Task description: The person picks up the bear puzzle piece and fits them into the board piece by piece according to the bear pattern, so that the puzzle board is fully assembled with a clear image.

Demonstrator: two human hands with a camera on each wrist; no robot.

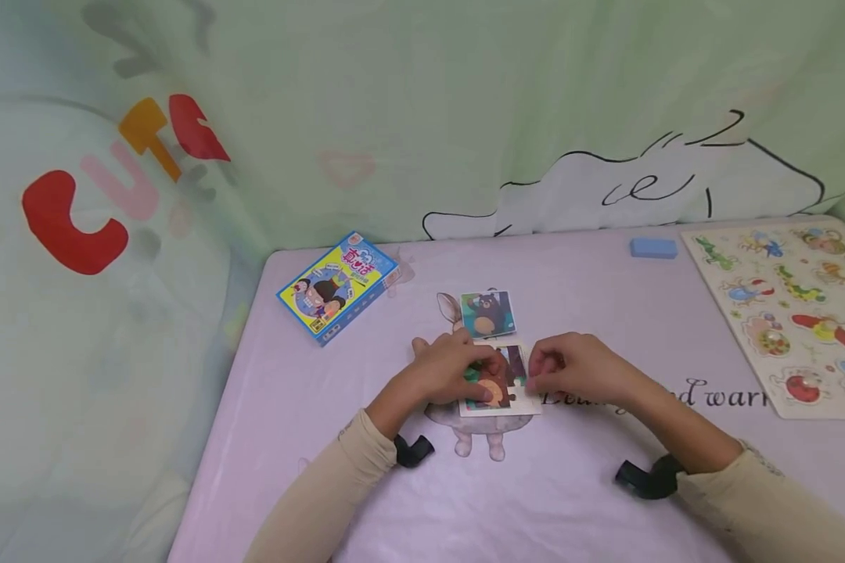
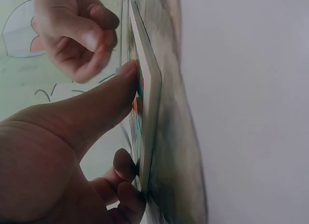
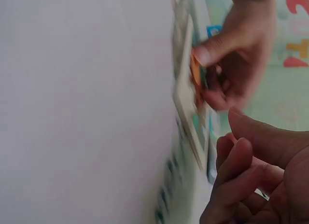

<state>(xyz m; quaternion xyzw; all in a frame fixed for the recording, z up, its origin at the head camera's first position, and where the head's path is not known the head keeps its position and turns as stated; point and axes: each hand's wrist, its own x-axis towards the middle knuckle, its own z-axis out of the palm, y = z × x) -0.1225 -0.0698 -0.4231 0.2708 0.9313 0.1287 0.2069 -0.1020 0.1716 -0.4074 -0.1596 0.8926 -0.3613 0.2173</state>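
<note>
A small jigsaw puzzle (image 1: 513, 353) with a brown bear lies in a pale tray (image 1: 533, 407) on the table; the tray's lower right corner is bare. My left hand (image 1: 451, 367) rests on the puzzle from the left, thumb and fingertips spread on its face. In the left wrist view its thumb (image 2: 104, 101) presses the picture. My right hand (image 1: 580, 366) hovers at the tray's right edge. Its fingers are bent, with nothing visible in them and a gap between thumb (image 3: 260, 134) and forefinger. Behind the puzzle lies a square bear picture card (image 1: 489, 314).
A blue and yellow card box (image 1: 341, 287) lies at the back left. At the back right is a blue block (image 1: 652, 248), beside a wooden board of animal pieces (image 1: 767, 375). Black curved straps show at both wrists. Printed curtains hang behind and left of the table.
</note>
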